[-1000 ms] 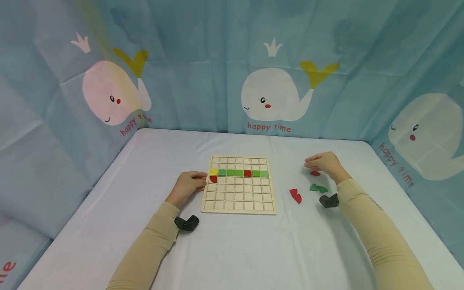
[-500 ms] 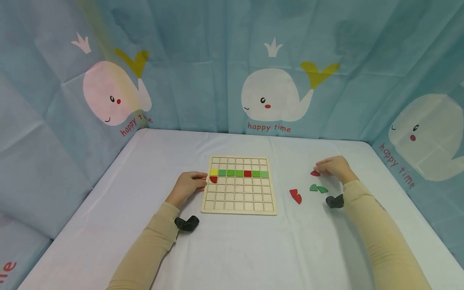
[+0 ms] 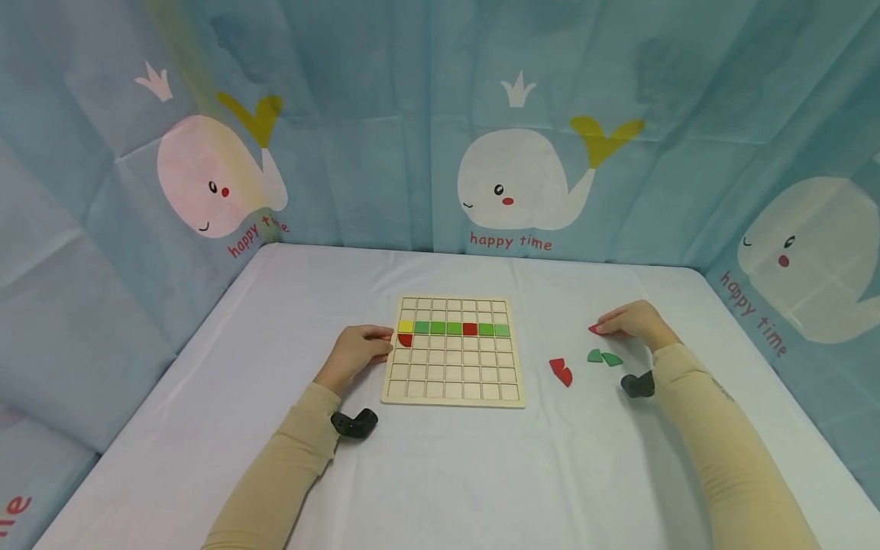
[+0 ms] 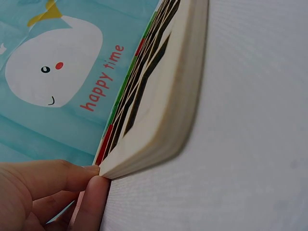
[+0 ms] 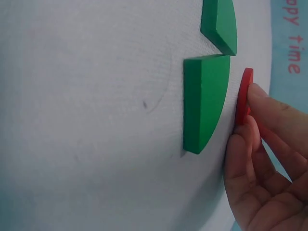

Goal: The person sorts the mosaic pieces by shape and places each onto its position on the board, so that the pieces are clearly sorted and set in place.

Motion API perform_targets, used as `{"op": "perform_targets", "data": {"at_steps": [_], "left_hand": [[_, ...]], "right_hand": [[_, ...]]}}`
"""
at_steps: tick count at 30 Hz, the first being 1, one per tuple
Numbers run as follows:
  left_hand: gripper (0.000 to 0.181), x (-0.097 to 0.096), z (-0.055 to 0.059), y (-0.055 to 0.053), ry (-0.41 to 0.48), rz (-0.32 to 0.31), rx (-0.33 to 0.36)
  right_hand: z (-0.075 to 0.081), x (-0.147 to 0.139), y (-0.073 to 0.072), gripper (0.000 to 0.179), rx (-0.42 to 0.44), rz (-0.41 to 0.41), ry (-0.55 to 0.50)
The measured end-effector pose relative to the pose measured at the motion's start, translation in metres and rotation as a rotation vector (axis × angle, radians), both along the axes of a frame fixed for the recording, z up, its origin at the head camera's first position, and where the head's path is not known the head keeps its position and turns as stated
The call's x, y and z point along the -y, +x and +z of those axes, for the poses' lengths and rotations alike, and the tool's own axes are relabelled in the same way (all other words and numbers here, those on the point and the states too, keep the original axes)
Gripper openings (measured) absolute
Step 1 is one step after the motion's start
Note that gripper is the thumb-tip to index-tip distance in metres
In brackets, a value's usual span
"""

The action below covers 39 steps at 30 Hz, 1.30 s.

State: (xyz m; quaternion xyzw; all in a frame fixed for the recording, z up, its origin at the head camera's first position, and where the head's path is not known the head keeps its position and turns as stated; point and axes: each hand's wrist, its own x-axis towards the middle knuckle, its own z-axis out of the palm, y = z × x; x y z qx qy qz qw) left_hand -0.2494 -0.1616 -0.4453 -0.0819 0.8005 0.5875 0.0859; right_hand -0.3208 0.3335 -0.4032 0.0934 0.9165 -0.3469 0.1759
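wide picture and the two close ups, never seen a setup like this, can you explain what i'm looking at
There is no machine here, just a person's bare hands. The wide picture comes from a camera worn on the head, looking forward and down; each close-up comes from one wrist. On the white table lies a wooden board with a row of coloured squares. To its right lie two loose red pieces and two green pieces. The left hand grips the board's left edge; the right hand pinches another red piece.

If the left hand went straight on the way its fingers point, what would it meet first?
The left hand would meet the wooden board at once: it seems to be touching the left edge. Just inside lies a red piece.
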Motion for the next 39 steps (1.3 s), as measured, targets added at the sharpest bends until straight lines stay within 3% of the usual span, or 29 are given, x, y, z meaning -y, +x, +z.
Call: {"op": "perform_targets", "data": {"at_steps": [8, 16, 25, 32, 39], "left_hand": [[0.039, 0.0, -0.001, -0.001, -0.001, 0.004, 0.001], [0.04, 0.0, -0.001, 0.0, -0.004, -0.004, -0.009], [0.039, -0.001, -0.001, 0.0, 0.004, 0.004, -0.002], [0.039, -0.001, -0.001, -0.001, -0.006, 0.006, 0.003], [0.039, -0.001, -0.001, -0.002, -0.011, 0.007, 0.006]], "right_hand": [[0.0, 0.002, -0.001, 0.039, 0.005, -0.002, 0.017], [0.003, 0.017, 0.005, 0.038, 0.016, -0.116, -0.072], [0.009, 0.061, 0.007, 0.041, -0.061, -0.073, -0.02], [0.01, 0.102, 0.002, 0.032, -0.036, -0.094, -0.082], [0.01, 0.144, 0.004, 0.024, -0.066, -0.009, -0.205]]}}
